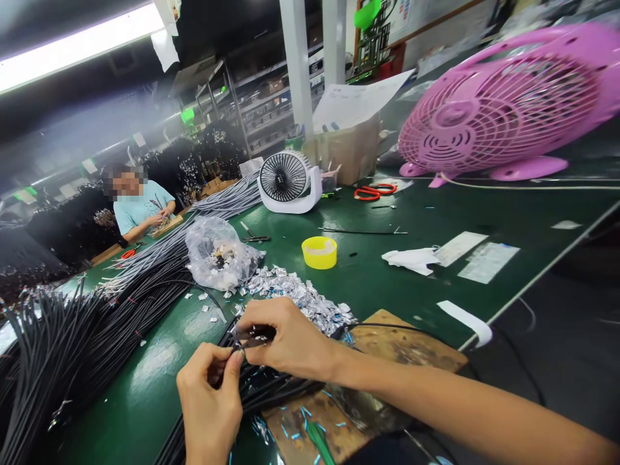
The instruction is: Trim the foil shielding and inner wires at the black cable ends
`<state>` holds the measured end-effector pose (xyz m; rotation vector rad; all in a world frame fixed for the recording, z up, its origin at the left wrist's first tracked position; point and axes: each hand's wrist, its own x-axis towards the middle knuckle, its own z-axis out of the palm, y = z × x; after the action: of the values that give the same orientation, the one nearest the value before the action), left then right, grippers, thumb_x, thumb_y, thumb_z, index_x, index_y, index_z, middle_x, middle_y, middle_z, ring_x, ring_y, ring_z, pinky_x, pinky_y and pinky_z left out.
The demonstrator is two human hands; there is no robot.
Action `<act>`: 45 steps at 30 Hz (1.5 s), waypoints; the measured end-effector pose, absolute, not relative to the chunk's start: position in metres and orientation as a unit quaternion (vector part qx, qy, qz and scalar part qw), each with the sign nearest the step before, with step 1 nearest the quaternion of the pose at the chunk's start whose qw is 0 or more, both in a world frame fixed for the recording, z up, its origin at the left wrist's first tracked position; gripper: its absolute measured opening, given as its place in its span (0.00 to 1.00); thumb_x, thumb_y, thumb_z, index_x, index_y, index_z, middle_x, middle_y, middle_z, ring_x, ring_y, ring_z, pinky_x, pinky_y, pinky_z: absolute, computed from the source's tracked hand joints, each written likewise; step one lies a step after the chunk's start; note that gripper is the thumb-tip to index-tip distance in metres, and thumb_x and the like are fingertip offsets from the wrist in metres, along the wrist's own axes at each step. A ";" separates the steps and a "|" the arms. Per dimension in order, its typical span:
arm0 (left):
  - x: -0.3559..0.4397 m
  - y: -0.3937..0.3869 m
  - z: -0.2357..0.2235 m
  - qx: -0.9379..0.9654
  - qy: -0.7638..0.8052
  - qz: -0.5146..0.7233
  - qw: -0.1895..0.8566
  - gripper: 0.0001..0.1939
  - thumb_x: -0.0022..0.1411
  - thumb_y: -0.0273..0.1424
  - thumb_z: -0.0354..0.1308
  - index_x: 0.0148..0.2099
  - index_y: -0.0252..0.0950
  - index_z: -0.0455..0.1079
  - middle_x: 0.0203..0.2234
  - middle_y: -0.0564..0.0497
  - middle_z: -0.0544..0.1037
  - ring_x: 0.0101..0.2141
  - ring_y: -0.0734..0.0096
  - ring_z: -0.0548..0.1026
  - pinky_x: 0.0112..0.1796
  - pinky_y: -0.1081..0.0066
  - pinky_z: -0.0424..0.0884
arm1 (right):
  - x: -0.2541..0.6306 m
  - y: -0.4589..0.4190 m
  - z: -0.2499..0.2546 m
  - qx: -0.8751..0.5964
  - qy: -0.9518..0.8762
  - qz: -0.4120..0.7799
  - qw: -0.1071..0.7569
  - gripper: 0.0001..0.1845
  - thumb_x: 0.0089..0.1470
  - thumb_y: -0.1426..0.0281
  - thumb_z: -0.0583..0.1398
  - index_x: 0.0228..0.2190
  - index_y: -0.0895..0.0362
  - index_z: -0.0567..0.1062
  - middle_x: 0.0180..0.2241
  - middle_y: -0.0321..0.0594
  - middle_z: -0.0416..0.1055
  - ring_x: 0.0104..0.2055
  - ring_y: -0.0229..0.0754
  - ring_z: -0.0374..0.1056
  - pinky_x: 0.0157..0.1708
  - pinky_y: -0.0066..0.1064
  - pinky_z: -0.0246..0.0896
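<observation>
You have a small dark piece, too blurred to name, pinched in the fingertips of your left hand and right hand, near black cables, silver scraps just beyond, green tabletop stretching right to its pale edge.

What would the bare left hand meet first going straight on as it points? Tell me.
Most likely the bare right hand, or the small dark item in its grip, just ahead in the picture; depth there is unclear.

Head camera: on my head, facing forward and down, tilted
Close: my left grip and right grip, below centre
Beyond: tabletop, then shelves
</observation>
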<state>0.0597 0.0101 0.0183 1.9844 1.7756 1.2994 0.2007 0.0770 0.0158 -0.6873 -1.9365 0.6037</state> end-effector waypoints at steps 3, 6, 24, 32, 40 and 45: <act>0.057 0.016 0.013 0.648 0.591 0.456 0.153 0.14 0.56 0.36 0.54 0.22 0.35 0.69 0.15 0.53 0.71 0.16 0.75 0.67 0.16 0.77 0.62 | 0.200 0.075 0.018 -0.298 -0.755 0.319 0.489 0.05 0.37 0.78 0.58 0.15 0.61 0.68 0.16 0.30 0.59 0.20 0.30 0.54 0.19 0.22 0.46; 0.049 0.024 0.005 0.646 0.576 0.477 0.152 0.15 0.56 0.37 0.55 0.21 0.36 0.67 0.12 0.56 0.66 0.13 0.78 0.65 0.13 0.79 0.59 | 0.199 0.078 0.022 -0.300 -0.699 0.486 0.431 0.08 0.38 0.74 0.55 0.13 0.60 0.63 0.14 0.28 0.52 0.18 0.29 0.48 0.17 0.21 0.42; 0.055 0.004 0.018 0.706 0.466 0.439 -0.303 0.09 0.59 0.20 0.52 0.32 0.35 0.72 0.17 0.52 0.72 0.18 0.75 0.71 0.22 0.77 0.68 | 0.202 0.070 0.023 -0.227 -0.752 0.414 0.460 0.17 0.55 0.58 0.56 0.33 0.60 0.73 0.26 0.36 0.69 0.26 0.35 0.61 0.27 0.25 0.56; 0.041 -0.002 -0.001 0.695 0.514 0.433 -0.256 0.10 0.57 0.20 0.56 0.36 0.38 0.76 0.21 0.49 0.77 0.22 0.68 0.76 0.25 0.69 0.74 | 0.203 0.067 0.020 -0.230 -0.800 0.338 0.439 0.16 0.61 0.65 0.52 0.31 0.59 0.76 0.27 0.38 0.73 0.29 0.38 0.66 0.30 0.27 0.62; 0.044 0.000 0.003 0.708 0.495 0.392 -0.317 0.11 0.57 0.18 0.55 0.35 0.36 0.74 0.21 0.50 0.76 0.22 0.69 0.76 0.25 0.72 0.73 | 0.203 0.067 0.021 -0.232 -0.799 0.343 0.436 0.19 0.61 0.63 0.52 0.29 0.60 0.77 0.23 0.37 0.71 0.26 0.36 0.64 0.26 0.25 0.59; 0.044 0.006 0.005 0.697 0.491 0.387 -0.352 0.05 0.60 0.22 0.53 0.37 0.35 0.68 0.20 0.51 0.76 0.19 0.77 0.73 0.21 0.81 0.68 | 0.204 0.067 0.023 -0.253 -0.796 0.308 0.455 0.23 0.61 0.60 0.50 0.25 0.60 0.76 0.21 0.36 0.69 0.23 0.35 0.61 0.24 0.25 0.56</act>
<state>0.0439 0.0061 0.0049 2.8759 2.0247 1.5952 0.2038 0.0668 0.0226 -0.6238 -1.9641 0.7594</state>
